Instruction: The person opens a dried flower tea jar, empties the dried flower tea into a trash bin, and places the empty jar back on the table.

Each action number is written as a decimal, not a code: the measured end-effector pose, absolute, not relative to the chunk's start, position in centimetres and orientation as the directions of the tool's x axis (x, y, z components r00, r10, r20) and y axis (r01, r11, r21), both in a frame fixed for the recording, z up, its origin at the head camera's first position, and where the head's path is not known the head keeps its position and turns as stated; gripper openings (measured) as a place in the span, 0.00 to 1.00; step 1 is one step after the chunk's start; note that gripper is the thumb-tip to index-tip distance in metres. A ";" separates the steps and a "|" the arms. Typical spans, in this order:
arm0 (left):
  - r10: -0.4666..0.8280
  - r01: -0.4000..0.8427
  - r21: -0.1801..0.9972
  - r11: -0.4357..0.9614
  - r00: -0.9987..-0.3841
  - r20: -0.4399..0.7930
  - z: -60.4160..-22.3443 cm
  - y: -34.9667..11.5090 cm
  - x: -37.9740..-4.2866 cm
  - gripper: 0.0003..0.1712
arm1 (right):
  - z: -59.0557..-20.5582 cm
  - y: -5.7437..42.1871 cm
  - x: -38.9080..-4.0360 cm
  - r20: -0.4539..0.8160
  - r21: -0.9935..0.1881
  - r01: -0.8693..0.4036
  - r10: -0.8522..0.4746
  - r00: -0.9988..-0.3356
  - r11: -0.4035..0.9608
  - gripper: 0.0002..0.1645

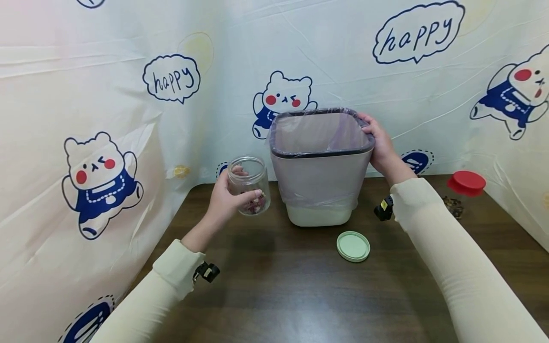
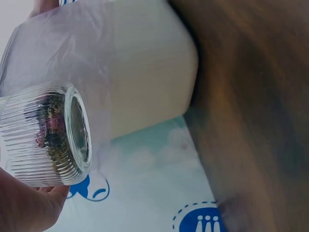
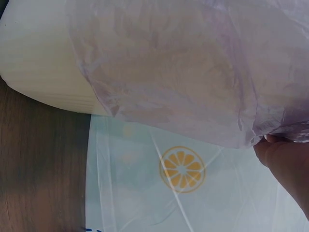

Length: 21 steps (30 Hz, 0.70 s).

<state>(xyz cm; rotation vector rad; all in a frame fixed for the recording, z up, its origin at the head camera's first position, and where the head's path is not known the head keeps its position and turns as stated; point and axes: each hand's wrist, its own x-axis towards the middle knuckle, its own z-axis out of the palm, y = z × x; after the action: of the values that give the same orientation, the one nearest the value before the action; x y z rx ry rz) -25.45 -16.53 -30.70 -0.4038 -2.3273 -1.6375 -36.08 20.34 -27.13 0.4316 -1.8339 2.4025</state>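
Note:
My left hand (image 1: 226, 196) grips a clear lidless jar (image 1: 250, 190), held above the table just left of a trash can. Dried reddish and brown bits lie low inside the jar; its ribbed wall and base show in the left wrist view (image 2: 53, 137). The pale trash can (image 1: 319, 190) has a dark rim, with a translucent purple bag (image 1: 317, 174) folded over it. My right hand (image 1: 379, 143) holds the can's rim at its right side, fingers over the bag's edge. In the right wrist view only part of that hand (image 3: 285, 164) appears.
A round light green lid (image 1: 353, 246) lies on the dark wooden table (image 1: 291, 295) in front of the can. At the right, partly behind my right sleeve, stands a jar with a red lid (image 1: 466, 183) and dark contents. A printed cloth (image 1: 223, 71) hangs behind.

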 end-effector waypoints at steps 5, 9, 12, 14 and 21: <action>0.030 0.316 0.889 0.332 -0.945 0.325 -29.3 -17.0 -26.2 0.45 | -27.2 20.4 -36.1 0.269 -0.938 -0.238 -0.095 -0.959 -0.252 0.33; 0.026 0.311 0.893 0.325 -0.947 0.321 -28.2 -17.2 -27.1 0.47 | -27.2 20.3 -36.1 0.264 -0.943 -0.237 -0.091 -0.960 -0.233 0.33; 0.032 0.334 0.893 0.301 -0.940 0.340 -26.9 -16.9 -27.4 0.47 | -27.2 20.3 -36.0 0.262 -0.945 -0.237 -0.089 -0.961 -0.224 0.33; 0.035 0.355 0.893 0.276 -0.932 0.360 -26.1 -16.8 -27.8 0.47 | -27.2 20.3 -36.1 0.261 -0.945 -0.237 -0.085 -0.962 -0.226 0.33; 0.032 0.389 0.884 0.260 -0.918 0.394 -24.3 -16.5 -29.5 0.47 | -27.2 20.3 -36.2 0.262 -0.943 -0.236 -0.088 -0.961 -0.236 0.33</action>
<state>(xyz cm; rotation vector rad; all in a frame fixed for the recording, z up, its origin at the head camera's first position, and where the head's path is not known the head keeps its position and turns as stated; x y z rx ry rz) -29.54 -16.53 -24.30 -0.3877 -2.2388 -1.7036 -36.17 20.28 -27.19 0.3999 -1.8788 2.3642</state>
